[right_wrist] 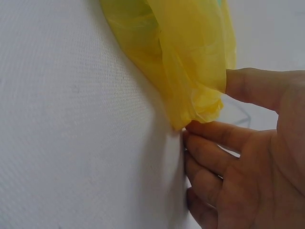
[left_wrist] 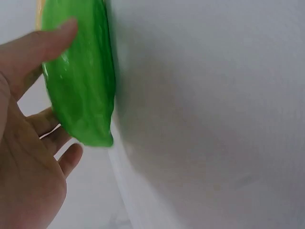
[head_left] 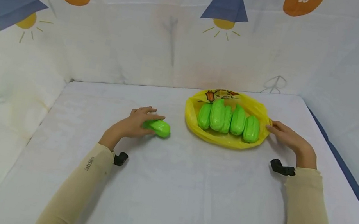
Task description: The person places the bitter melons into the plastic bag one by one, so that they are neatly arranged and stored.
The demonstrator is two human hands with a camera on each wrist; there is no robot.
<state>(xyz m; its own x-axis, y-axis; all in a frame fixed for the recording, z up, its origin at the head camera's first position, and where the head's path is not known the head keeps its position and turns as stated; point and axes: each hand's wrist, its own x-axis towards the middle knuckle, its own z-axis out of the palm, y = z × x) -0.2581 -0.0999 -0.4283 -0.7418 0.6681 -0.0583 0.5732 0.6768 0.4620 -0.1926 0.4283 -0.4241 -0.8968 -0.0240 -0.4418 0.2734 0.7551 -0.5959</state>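
Observation:
On the left side of the table, my left hand [head_left: 137,122] grips a glossy green gourd-like vegetable [head_left: 161,128]. In the left wrist view the thumb presses on one face of this ridged, tapered vegetable [left_wrist: 81,90], with the fingers behind it. Right of centre lies a yellow plastic bag [head_left: 224,141], its mouth spread wide. Several similar green vegetables [head_left: 217,115] lie side by side within it. The bag's right edge is pinched by my right hand [head_left: 290,140]. Up close, the right wrist view shows thumb and forefinger at the gathered yellow plastic [right_wrist: 190,71].
A white cloth covers the table [head_left: 166,193]. Behind it and at both sides hang white sheets, the back one printed with blue lamp shapes [head_left: 227,3] and orange ovals. A dark blue strip [head_left: 345,167] runs along the right edge. Each wrist carries a small black camera [head_left: 282,168].

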